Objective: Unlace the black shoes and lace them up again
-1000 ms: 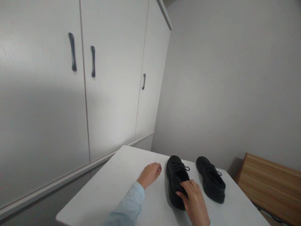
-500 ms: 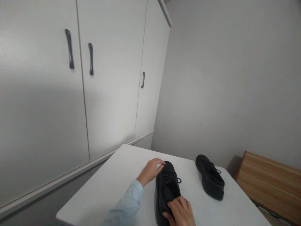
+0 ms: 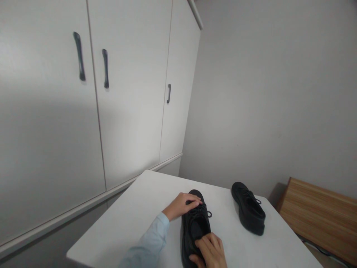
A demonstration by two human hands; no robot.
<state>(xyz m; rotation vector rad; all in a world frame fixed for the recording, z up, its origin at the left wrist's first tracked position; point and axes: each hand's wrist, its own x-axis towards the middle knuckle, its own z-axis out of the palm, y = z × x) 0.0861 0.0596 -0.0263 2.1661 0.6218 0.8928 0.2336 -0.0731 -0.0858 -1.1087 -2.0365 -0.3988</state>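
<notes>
Two black lace-up shoes lie on a white table [image 3: 134,219]. The nearer shoe [image 3: 193,227] is in front of me, toe pointing away. My left hand [image 3: 181,205], in a light blue sleeve, rests on its toe with fingers curled over it. My right hand [image 3: 209,252] grips the same shoe at its heel opening, at the bottom edge of the view. The second shoe [image 3: 248,212] lies apart to the right, untouched, near the table's far right side.
A white cupboard [image 3: 111,93] with three dark door handles stands close along the table's left side. A plain grey wall is behind the table. A wooden bench or low unit [image 3: 320,216] stands to the right of the table.
The nearer shoe has been pulled left and towards me, away from the second shoe. My left hand moved from the table onto its toe. My right hand drew back with the heel.
</notes>
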